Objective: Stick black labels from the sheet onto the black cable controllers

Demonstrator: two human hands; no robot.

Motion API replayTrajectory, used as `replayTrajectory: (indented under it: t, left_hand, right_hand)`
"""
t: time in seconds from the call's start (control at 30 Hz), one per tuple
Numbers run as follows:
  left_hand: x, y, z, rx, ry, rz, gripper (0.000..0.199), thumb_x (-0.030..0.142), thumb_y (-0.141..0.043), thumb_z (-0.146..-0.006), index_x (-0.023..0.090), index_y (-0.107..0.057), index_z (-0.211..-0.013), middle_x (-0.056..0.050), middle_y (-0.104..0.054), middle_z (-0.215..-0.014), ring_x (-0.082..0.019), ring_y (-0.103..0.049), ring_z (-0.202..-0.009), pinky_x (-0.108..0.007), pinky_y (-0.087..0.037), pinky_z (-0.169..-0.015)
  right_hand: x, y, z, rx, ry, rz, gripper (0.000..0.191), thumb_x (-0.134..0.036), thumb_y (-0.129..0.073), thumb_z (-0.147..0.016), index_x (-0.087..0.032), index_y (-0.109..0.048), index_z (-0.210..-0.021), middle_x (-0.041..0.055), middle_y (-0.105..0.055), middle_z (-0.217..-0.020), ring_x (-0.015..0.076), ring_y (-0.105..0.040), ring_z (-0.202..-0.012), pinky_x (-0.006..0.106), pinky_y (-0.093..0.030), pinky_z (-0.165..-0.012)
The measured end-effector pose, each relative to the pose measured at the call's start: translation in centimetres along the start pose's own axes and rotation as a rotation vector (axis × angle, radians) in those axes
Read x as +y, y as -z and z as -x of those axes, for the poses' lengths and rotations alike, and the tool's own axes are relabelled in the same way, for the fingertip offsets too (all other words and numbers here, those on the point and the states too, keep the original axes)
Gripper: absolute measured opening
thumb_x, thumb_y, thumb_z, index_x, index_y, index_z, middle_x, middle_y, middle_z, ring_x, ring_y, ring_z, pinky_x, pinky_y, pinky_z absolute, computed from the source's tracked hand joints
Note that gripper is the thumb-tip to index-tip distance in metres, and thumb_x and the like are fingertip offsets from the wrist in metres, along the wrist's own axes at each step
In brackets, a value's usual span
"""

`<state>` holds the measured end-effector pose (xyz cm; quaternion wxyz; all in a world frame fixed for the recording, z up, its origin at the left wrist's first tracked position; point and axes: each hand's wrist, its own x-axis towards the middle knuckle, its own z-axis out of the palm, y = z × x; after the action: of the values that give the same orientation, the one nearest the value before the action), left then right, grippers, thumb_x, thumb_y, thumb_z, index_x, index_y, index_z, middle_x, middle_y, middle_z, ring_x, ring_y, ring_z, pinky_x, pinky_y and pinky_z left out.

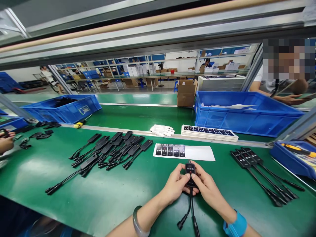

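Between both hands is a small black controller [190, 179] with a printed label on its face and two cables hanging toward me. My left hand [178, 181] grips its left side, thumb pressed on the label. From the right, my right hand [203, 181] holds it too, with its thumb beside the other. Just beyond lies a label sheet [198, 153] with several black labels on its left part and bare backing on the right. Several controllers without visible labels [133, 149] are heaped to the left. On the right, several labelled controllers [243, 158] lie side by side.
A white glove [163, 130] and a stack of label sheets [209, 132] lie along the metal rail. Blue bins [247, 113] stand behind. A blue tray [293, 161] holds a yellow-handled tool at right. Another person's hand [6, 141] shows at far left.
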<state>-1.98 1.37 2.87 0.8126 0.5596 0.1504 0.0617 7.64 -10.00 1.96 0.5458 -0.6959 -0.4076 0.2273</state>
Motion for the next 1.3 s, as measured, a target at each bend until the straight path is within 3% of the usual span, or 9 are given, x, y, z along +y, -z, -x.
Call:
replayTrajectory:
  t: [0.1,0.3,0.5,0.6,0.7,0.87,1.0,1.13,1.3]
  left_hand:
    - [0.1,-0.1,0.0,0.04,0.006,0.011,0.041,0.049,-0.061,-0.078,0.018,-0.042,-0.098,-0.003,-0.066,-0.071,-0.015,-0.066,-0.055,-0.026,-0.053,-0.055]
    - [0.4,0.2,0.0,-0.039,-0.019,0.05,0.051,0.05,-0.046,-0.087,0.018,-0.035,-0.126,-0.01,-0.066,-0.099,-0.02,-0.067,-0.086,-0.037,-0.052,-0.079]
    - [1.3,2.8,-0.1,0.176,-0.384,-0.955,0.035,0.027,-0.046,-0.087,0.019,-0.05,-0.121,-0.012,-0.059,-0.118,-0.024,-0.056,-0.107,-0.044,-0.045,-0.094]
    - [1.5,4.0,-0.5,0.299,-0.363,-1.316,0.04,0.019,-0.046,-0.084,0.015,-0.051,-0.123,-0.016,-0.048,-0.133,-0.031,-0.04,-0.128,-0.051,-0.034,-0.105]
    - [1.3,4.5,-0.8,0.344,-0.232,-1.475,0.044,0.019,-0.047,-0.084,0.011,-0.048,-0.128,-0.02,-0.039,-0.141,-0.036,-0.029,-0.134,-0.057,-0.028,-0.107]
    - [1.5,4.0,-0.7,0.337,-0.184,-1.547,0.044,0.02,-0.046,-0.085,0.011,-0.049,-0.129,-0.021,-0.04,-0.14,-0.037,-0.031,-0.133,-0.056,-0.028,-0.107]
    - [1.5,3.8,-0.4,0.353,-0.18,-1.557,0.045,0.021,-0.047,-0.085,0.011,-0.049,-0.129,-0.02,-0.041,-0.14,-0.036,-0.034,-0.132,-0.055,-0.028,-0.108]
    - [0.9,4.0,-0.5,0.385,-0.242,-1.551,0.043,0.026,-0.05,-0.085,0.013,-0.053,-0.125,-0.018,-0.046,-0.136,-0.035,-0.039,-0.129,-0.053,-0.031,-0.106]
    - [2.0,5.6,-1.3,0.55,-0.346,-1.536,0.038,0.023,-0.054,-0.082,0.018,-0.056,-0.12,-0.013,-0.053,-0.125,-0.027,-0.051,-0.115,-0.038,-0.043,-0.097]
  right_hand:
    - [0.0,-0.4,0.1,0.01,0.016,0.116,0.048,-0.037,-0.037,-0.094,-0.021,-0.036,-0.139,0.0057,-0.065,-0.1,0.0212,-0.063,-0.091,0.036,-0.052,-0.083]
    - [0.5,0.4,-0.5,0.154,0.215,0.662,0.058,-0.032,-0.043,-0.091,-0.023,-0.021,-0.145,0.011,-0.048,-0.13,0.0243,-0.052,-0.116,0.034,-0.049,-0.093]
    - [2.2,6.9,-1.8,0.355,0.026,0.996,0.045,-0.011,-0.03,-0.084,0.002,-0.05,-0.123,0.0306,-0.052,-0.109,0.041,-0.058,-0.092,0.055,-0.05,-0.072]
    - [2.8,8.7,-2.4,0.385,-0.029,1.149,0.049,0.002,-0.024,-0.078,0.007,-0.056,-0.114,0.0362,-0.054,-0.105,0.0465,-0.054,-0.099,0.062,-0.043,-0.077]
    - [2.6,7.9,-4.4,0.31,0.053,1.102,0.044,0.0,-0.03,-0.079,-0.001,-0.062,-0.11,0.0321,-0.056,-0.111,0.0444,-0.052,-0.104,0.06,-0.041,-0.084]
    - [1.9,3.5,-9.9,0.15,0.221,0.886,0.031,-0.018,-0.044,-0.086,-0.013,-0.065,-0.108,0.0136,-0.063,-0.1,0.0254,-0.06,-0.096,0.035,-0.049,-0.085]
    - [1.9,0.9,-12.2,0.182,0.264,0.732,0.024,-0.024,-0.046,-0.084,-0.015,-0.067,-0.092,0.011,-0.063,-0.088,0.0246,-0.062,-0.087,0.036,-0.05,-0.08]
    - [1.6,0.8,-11.2,0.223,0.297,0.604,0.023,-0.031,-0.043,-0.086,-0.02,-0.061,-0.077,0.0078,-0.061,-0.084,0.0224,-0.06,-0.078,0.034,-0.049,-0.07]
    - [0.3,2.6,-6.6,0.351,0.259,0.41,0.027,-0.043,-0.041,-0.09,-0.022,-0.057,-0.086,0.0053,-0.06,-0.088,0.0193,-0.059,-0.079,0.028,-0.048,-0.065]
